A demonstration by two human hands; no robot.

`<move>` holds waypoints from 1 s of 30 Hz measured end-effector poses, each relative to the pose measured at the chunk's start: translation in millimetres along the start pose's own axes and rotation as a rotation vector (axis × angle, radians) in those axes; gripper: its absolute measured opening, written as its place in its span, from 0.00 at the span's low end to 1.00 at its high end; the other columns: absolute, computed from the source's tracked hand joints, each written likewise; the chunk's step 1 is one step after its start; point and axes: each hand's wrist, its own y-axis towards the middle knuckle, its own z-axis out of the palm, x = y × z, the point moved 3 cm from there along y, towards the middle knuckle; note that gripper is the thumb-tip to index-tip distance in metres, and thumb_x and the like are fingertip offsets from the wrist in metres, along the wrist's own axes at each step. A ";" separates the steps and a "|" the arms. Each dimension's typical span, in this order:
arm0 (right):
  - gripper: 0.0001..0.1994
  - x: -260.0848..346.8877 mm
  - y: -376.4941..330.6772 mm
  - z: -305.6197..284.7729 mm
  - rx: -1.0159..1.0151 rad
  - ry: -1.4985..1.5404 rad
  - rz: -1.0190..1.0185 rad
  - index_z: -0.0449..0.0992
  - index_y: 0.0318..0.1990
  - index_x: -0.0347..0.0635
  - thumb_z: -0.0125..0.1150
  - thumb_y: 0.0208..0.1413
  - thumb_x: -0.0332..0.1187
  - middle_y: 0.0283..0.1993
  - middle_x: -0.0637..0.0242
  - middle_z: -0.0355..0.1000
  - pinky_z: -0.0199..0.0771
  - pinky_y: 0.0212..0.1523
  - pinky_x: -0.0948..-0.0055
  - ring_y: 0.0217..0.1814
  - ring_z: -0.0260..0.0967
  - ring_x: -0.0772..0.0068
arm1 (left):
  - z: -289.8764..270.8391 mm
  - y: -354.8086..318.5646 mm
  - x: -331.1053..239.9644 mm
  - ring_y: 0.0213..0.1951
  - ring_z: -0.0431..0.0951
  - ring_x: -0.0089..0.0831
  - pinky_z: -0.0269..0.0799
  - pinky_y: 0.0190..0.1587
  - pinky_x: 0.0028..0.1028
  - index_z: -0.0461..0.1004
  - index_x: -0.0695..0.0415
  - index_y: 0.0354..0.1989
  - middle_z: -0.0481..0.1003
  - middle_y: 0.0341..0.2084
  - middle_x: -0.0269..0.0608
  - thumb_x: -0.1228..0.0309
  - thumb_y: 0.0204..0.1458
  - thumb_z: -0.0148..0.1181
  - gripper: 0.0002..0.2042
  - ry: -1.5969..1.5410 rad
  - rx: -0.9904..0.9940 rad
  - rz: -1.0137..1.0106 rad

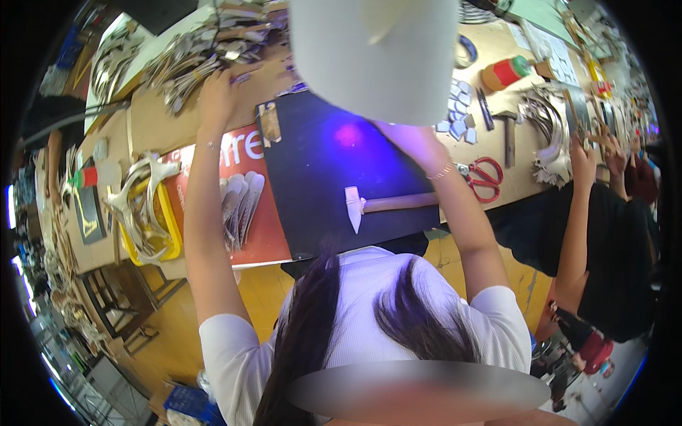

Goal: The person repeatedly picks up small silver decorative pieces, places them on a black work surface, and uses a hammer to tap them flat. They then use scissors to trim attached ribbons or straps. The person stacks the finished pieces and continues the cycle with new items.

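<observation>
Upper left, the left hand [219, 86] is beside piled strips [183, 77]; the right hand [413, 139] is part-hidden, both grips unclear. The central hammer [394, 204] presumably lies handy.

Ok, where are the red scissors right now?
In the head view, the red scissors lie on the right, beside the person's right forearm, below a hammer.

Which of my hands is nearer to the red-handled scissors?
Right. Your right hand, partly hidden, is left of the scissors; your left hand is farther, beside the piled strips.
</observation>
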 end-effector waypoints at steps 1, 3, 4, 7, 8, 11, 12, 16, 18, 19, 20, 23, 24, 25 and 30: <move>0.12 2.9 3.9 10.0 -0.026 0.025 -0.071 0.79 0.43 0.39 0.61 0.57 0.37 0.38 0.55 0.78 0.75 0.45 0.59 0.43 0.76 0.53 | -0.6 0.2 -2.6 0.45 0.75 0.49 0.71 0.48 0.43 0.77 0.58 0.42 0.75 0.40 0.51 0.68 0.53 0.61 0.11 -0.015 0.015 -0.003; 0.11 9.8 9.2 23.7 -0.021 0.080 -0.150 0.79 0.42 0.37 0.62 0.58 0.35 0.37 0.56 0.77 0.75 0.45 0.60 0.41 0.74 0.55 | -10.1 -1.8 -19.6 0.44 0.75 0.49 0.71 0.48 0.42 0.77 0.57 0.45 0.75 0.41 0.52 0.68 0.53 0.62 0.12 -0.027 -0.055 0.091; 0.12 15.9 8.3 26.8 0.030 0.065 -0.239 0.79 0.43 0.37 0.64 0.54 0.34 0.37 0.56 0.77 0.74 0.46 0.59 0.41 0.75 0.53 | -17.1 -2.3 -29.1 0.44 0.75 0.49 0.71 0.47 0.42 0.77 0.57 0.46 0.74 0.41 0.53 0.69 0.53 0.62 0.13 -0.012 -0.024 0.076; 0.16 33.7 -4.3 30.3 0.314 0.037 -0.264 0.78 0.42 0.39 0.68 0.43 0.32 0.35 0.55 0.76 0.74 0.49 0.58 0.40 0.75 0.49 | -32.4 -32.6 -92.3 0.45 0.76 0.51 0.72 0.48 0.44 0.77 0.58 0.47 0.75 0.42 0.54 0.69 0.53 0.62 0.14 -0.492 0.050 0.066; 0.15 36.3 -5.2 21.4 0.228 0.078 -0.277 0.79 0.41 0.39 0.68 0.43 0.32 0.36 0.54 0.76 0.75 0.48 0.58 0.41 0.75 0.49 | -34.4 -49.4 -116.8 0.45 0.77 0.53 0.72 0.48 0.44 0.78 0.61 0.45 0.77 0.41 0.55 0.69 0.52 0.62 0.13 -0.563 0.199 0.008; 0.15 20.1 4.8 -8.0 0.017 0.146 -0.161 0.81 0.40 0.39 0.68 0.46 0.37 0.40 0.52 0.76 0.76 0.47 0.56 0.44 0.76 0.50 | -52.6 -76.2 -179.6 0.48 0.75 0.49 0.70 0.51 0.39 0.77 0.64 0.48 0.77 0.43 0.52 0.67 0.52 0.66 0.18 -0.425 0.226 0.335; 0.15 0.8 12.2 -19.1 0.021 0.136 -0.036 0.80 0.42 0.39 0.66 0.49 0.38 0.42 0.51 0.76 0.76 0.48 0.56 0.45 0.76 0.51 | -55.4 -83.2 -189.1 0.48 0.75 0.48 0.70 0.51 0.39 0.77 0.64 0.48 0.77 0.43 0.52 0.67 0.51 0.66 0.18 -0.448 0.271 0.285; 0.20 -95.3 73.9 -47.6 -0.005 -0.146 0.268 0.78 0.50 0.40 0.63 0.56 0.43 0.46 0.47 0.74 0.76 0.50 0.57 0.47 0.76 0.49 | -53.5 -104.2 -205.5 0.44 0.75 0.45 0.70 0.50 0.38 0.77 0.64 0.46 0.74 0.40 0.47 0.68 0.47 0.70 0.19 -0.469 0.331 0.134; 0.21 -130.7 87.7 -44.7 -0.131 -0.266 0.233 0.78 0.52 0.41 0.64 0.55 0.45 0.50 0.44 0.72 0.75 0.52 0.57 0.49 0.75 0.47 | -48.0 -113.3 -207.0 0.43 0.74 0.45 0.70 0.48 0.38 0.78 0.64 0.44 0.74 0.37 0.46 0.69 0.46 0.70 0.17 -0.449 0.255 0.080; 0.22 -145.7 94.0 -38.1 -0.105 -0.240 0.238 0.78 0.51 0.41 0.64 0.55 0.45 0.49 0.45 0.73 0.75 0.52 0.56 0.50 0.75 0.47 | -45.0 -117.3 -207.9 0.42 0.74 0.43 0.70 0.47 0.38 0.78 0.62 0.42 0.73 0.37 0.45 0.69 0.47 0.69 0.15 -0.444 0.222 0.089; 0.22 -159.5 101.4 -32.3 -0.059 -0.228 0.275 0.78 0.51 0.42 0.64 0.54 0.46 0.48 0.46 0.74 0.75 0.53 0.56 0.51 0.74 0.47 | -42.1 -120.5 -208.6 0.42 0.73 0.42 0.69 0.46 0.38 0.79 0.61 0.40 0.73 0.36 0.44 0.68 0.47 0.69 0.13 -0.436 0.189 0.097; 0.21 -179.2 119.5 -20.6 0.068 -0.421 0.061 0.79 0.47 0.40 0.68 0.50 0.44 0.43 0.50 0.78 0.76 0.52 0.58 0.50 0.75 0.49 | -35.3 -127.2 -210.4 0.41 0.73 0.40 0.68 0.45 0.38 0.79 0.59 0.36 0.73 0.35 0.41 0.69 0.49 0.67 0.09 -0.432 0.136 0.111; 0.21 -185.0 123.1 -18.7 0.047 -0.299 0.115 0.78 0.47 0.40 0.70 0.49 0.44 0.43 0.50 0.78 0.76 0.51 0.58 0.48 0.76 0.50 | -34.2 -128.0 -211.0 0.40 0.73 0.40 0.68 0.44 0.38 0.79 0.58 0.36 0.73 0.34 0.41 0.69 0.50 0.66 0.08 -0.441 0.128 0.119; 0.21 -189.6 124.7 -17.5 0.026 -0.208 0.168 0.78 0.46 0.40 0.71 0.48 0.43 0.43 0.50 0.78 0.77 0.51 0.59 0.47 0.76 0.51 | -32.9 -127.7 -210.5 0.40 0.73 0.39 0.68 0.44 0.38 0.79 0.58 0.35 0.73 0.34 0.40 0.70 0.51 0.65 0.07 -0.445 0.141 0.116; 0.21 -181.9 128.3 -35.2 -0.091 -0.108 0.176 0.78 0.44 0.40 0.72 0.46 0.43 0.36 0.53 0.79 0.77 0.45 0.63 0.40 0.78 0.56 | -32.5 -123.9 -209.3 0.38 0.73 0.40 0.67 0.43 0.37 0.79 0.58 0.35 0.73 0.32 0.40 0.71 0.50 0.65 0.06 -0.482 0.137 0.129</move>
